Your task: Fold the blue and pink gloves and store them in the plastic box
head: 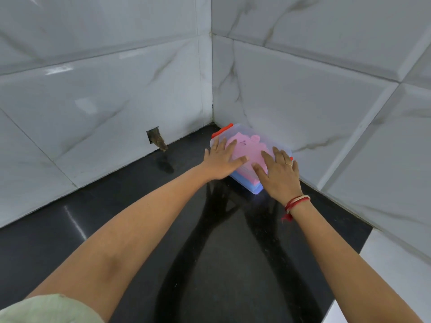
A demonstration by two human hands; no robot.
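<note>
While hands press plastic box | blue glove mostly hidden

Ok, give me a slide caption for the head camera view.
Both hands, left and right, press flat on the plastic box holding pink gloves.

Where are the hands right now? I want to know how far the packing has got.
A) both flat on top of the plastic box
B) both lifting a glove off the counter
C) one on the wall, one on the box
A: the left hand and right hand lie spread, palms down, on the plastic box, pink glove showing through.
</note>
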